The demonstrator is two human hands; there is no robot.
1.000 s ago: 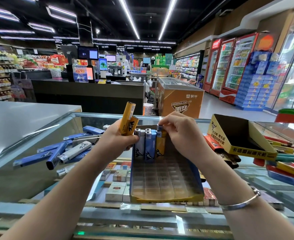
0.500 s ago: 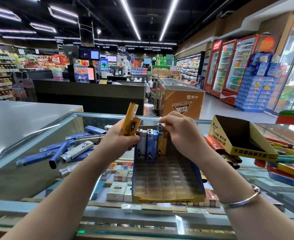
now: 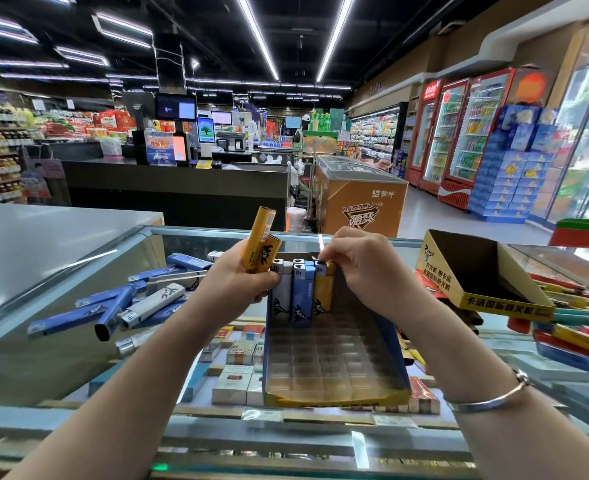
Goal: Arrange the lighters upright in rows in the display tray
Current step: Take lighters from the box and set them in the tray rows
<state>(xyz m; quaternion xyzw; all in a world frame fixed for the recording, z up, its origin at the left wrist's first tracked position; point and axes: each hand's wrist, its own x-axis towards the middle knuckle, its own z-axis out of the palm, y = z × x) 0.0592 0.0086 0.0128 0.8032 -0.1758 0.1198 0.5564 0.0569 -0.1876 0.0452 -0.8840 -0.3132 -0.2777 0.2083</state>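
Note:
The display tray point(image 3: 334, 398), blue-sided with a yellow front lip and a clear grid insert, lies on the glass counter in front of me. At its far end stand a white lighter point(image 3: 282, 292), a blue lighter point(image 3: 302, 294) and a yellow lighter point(image 3: 323, 292) upright in a row. My left hand point(image 3: 241, 275) grips two yellow lighters point(image 3: 260, 251) just left of the row. My right hand point(image 3: 365, 268) pinches the top of the yellow lighter in the tray.
A heap of loose blue and white lighters point(image 3: 137, 303) lies on the glass to the left. An empty yellow display box point(image 3: 480, 278) stands at the right, with red and yellow lighters point(image 3: 584, 327) beyond it. Cigarette packs point(image 3: 237, 372) show under the glass.
My right hand has pushed the yellow lighter lower into the tray's back row. My left hand has stayed beside the row with its two yellow lighters.

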